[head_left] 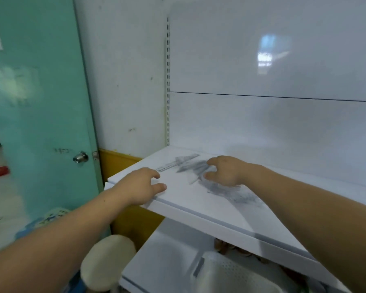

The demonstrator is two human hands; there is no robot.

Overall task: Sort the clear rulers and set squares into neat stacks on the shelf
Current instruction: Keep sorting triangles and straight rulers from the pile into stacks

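A loose heap of clear rulers and set squares (193, 167) lies on the white shelf (178, 199), blurred by motion. One clear ruler (173, 165) sticks out to the left of the heap, and more clear pieces (239, 194) spread toward the front right. My right hand (225, 171) hovers over the heap with curled fingers apart, touching or just above the pieces. Resting near the shelf's left front edge, my left hand (143, 185) holds nothing, its fingers spread.
The shelf's white back panel (273, 123) rises behind the heap. A teal door (42, 123) with a metal knob (80, 157) stands at the left. Below are a lower shelf with a white perforated basket (230, 273) and a round beige stool (108, 261).
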